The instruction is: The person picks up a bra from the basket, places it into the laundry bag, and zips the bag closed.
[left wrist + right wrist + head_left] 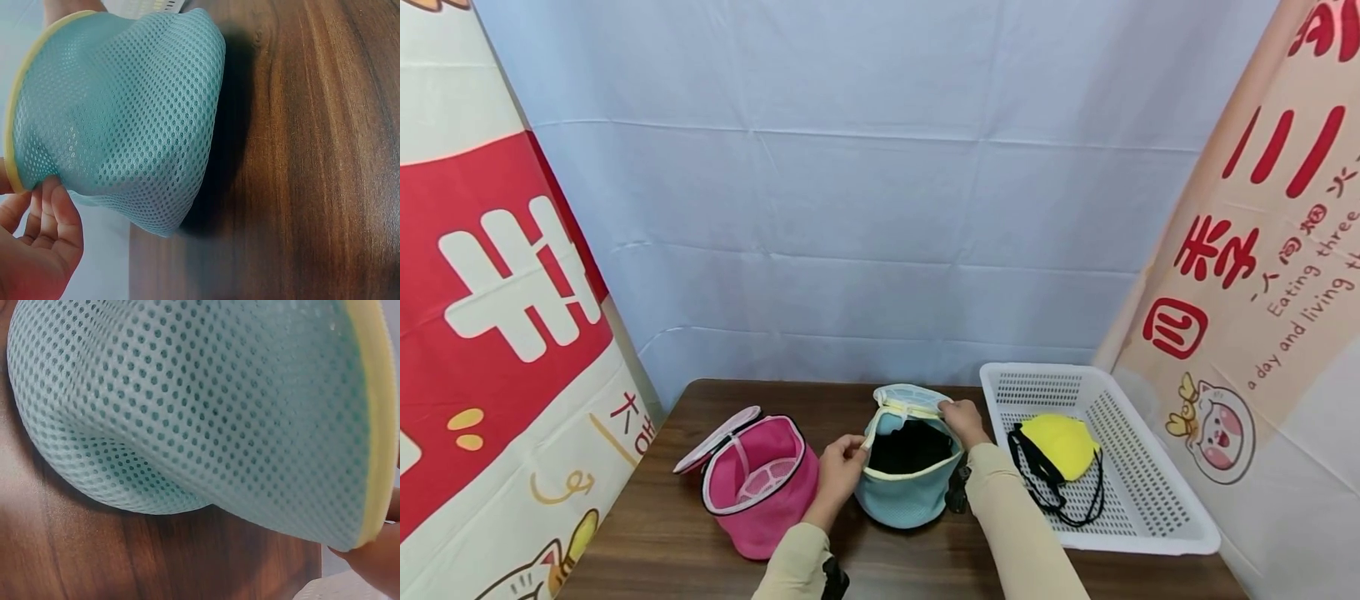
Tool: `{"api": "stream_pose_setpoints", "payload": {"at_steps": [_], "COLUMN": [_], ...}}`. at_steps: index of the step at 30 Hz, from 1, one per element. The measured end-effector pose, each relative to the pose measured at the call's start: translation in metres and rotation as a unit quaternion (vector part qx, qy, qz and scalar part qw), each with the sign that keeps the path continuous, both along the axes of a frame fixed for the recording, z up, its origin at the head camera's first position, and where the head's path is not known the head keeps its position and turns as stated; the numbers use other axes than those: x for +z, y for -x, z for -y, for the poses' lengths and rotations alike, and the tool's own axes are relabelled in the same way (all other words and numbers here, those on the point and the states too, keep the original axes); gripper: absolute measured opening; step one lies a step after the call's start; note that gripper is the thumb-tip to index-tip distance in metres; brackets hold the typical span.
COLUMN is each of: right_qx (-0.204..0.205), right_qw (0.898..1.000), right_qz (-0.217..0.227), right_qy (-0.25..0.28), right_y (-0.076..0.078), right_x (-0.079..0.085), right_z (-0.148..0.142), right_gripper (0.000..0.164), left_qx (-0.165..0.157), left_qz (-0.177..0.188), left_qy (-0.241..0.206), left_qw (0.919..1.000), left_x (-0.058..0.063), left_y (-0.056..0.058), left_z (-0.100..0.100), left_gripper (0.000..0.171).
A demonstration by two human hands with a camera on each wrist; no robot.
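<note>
A light-blue mesh laundry bag [898,504] with yellow trim stands on the table, its round lid [917,395] flipped back. Something black and soft [910,448] lies inside. My left hand [838,473] pinches the left side of the bag's rim, thumb and fingers on the yellow edge in the left wrist view. On the opposite side, my right hand [966,422] grips the rim close to the lid. In the right wrist view the mesh wall [187,412] fills most of the picture, with only part of the hand [378,556] showing at the yellow edge.
A pink mesh bag [767,523] stands to the left with its lid [718,439] folded back. At the right, a white perforated basket [1165,500] holds a yellow piece [1062,444] with black cords [1078,523]. Everything rests on a brown wooden table [655,533] before a blue cloth backdrop.
</note>
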State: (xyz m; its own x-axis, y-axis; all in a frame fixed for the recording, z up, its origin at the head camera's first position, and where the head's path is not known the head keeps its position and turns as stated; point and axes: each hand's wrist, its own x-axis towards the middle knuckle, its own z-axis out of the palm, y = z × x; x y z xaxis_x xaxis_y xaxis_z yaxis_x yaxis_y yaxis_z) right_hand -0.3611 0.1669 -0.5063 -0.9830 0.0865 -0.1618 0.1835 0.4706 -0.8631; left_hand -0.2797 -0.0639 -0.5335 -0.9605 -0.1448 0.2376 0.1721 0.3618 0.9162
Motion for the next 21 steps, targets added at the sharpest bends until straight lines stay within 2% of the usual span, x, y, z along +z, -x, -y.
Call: {"api": "stream_pose_setpoints", "payload": {"at_steps": [2, 5, 8, 12, 14, 18, 21], "right_qx": [-0.016, -0.053, -0.084, -0.106, -0.111, -0.113, -0.112], "right_qw": [1.000, 0.997, 0.990, 0.968, 0.957, 0.933, 0.921], "right_qz": [-0.011, -0.049, -0.073, -0.056, -0.042, -0.020, -0.007], "right_qy": [-0.001, 0.009, 0.086, 0.219, 0.266, 0.340, 0.372], "right_y": [0.000, 0.000, -0.001, -0.002, -0.001, 0.001, 0.002], "right_x": [-0.002, -0.006, -0.007, -0.005, -0.003, 0.002, 0.004], "right_z": [0.000, 0.000, 0.001, 0.002, 0.003, 0.003, 0.004], "right_gripper": [0.031, 0.025, 0.022, 0.030, 0.032, 0.040, 0.050], "left_qx": [-0.002, -0.005, -0.008, -0.008, -0.009, -0.007, -0.005], "left_qz": [-0.001, -0.005, -0.008, -0.009, -0.008, -0.004, 0.003], "left_qy": [-0.003, -0.008, -0.012, -0.008, -0.004, -0.002, -0.001], "left_qw": [1.0000, 0.9999, 0.9999, 0.9999, 0.9999, 1.0000, 1.0000], "left_x": [0.001, 0.002, 0.002, 0.002, 0.001, 0.000, -0.002], "left_y": [0.000, 0.000, 0.000, 0.000, 0.000, 0.000, -0.001], "left_z": [0.000, 0.000, 0.001, 0.002, 0.002, 0.001, 0.000], "left_gripper": [0.010, 0.010, 0.010, 0.010, 0.010, 0.009, 0.008]}}
